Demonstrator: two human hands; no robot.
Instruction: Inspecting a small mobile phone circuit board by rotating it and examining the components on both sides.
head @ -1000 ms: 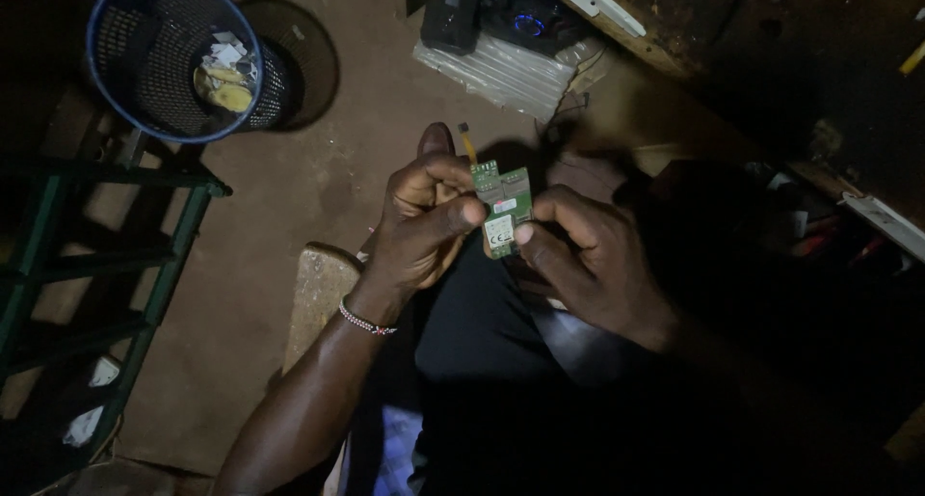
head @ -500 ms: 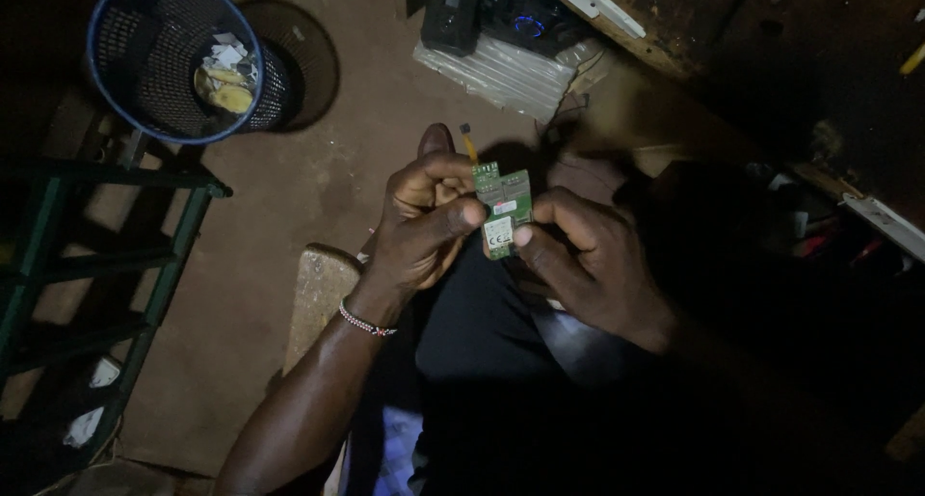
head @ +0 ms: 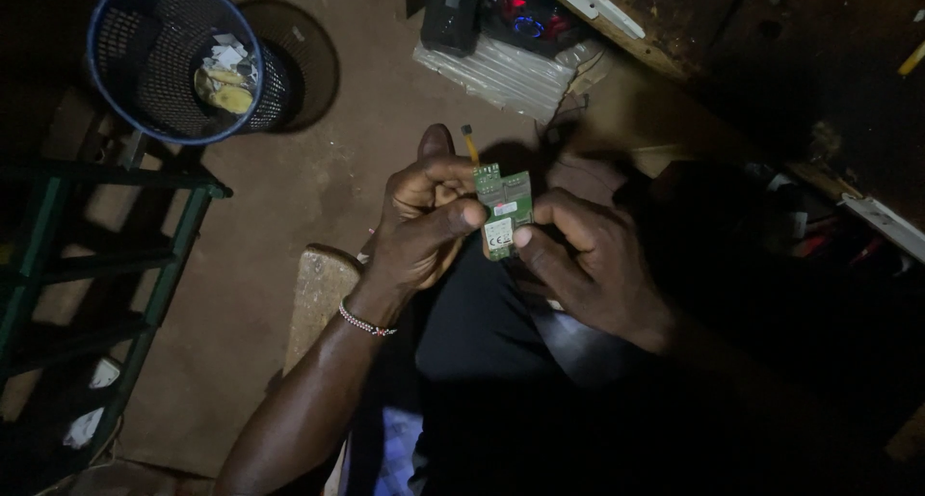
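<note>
Left hand [head: 424, 216]: pinching the board [head: 506, 214], thumb on its face.
Right hand [head: 588, 265]: fingertips gripping the board's right edge.
Change: none; grip unchanged since a second ago.
Bin [head: 169, 57]: far left of hands.

Left hand [head: 419, 221], right hand [head: 588, 260] pinching (fingertips facing).

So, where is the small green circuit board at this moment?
In the head view the small green circuit board is near the centre, pinched between the left hand and the right hand, above the person's lap.
</note>
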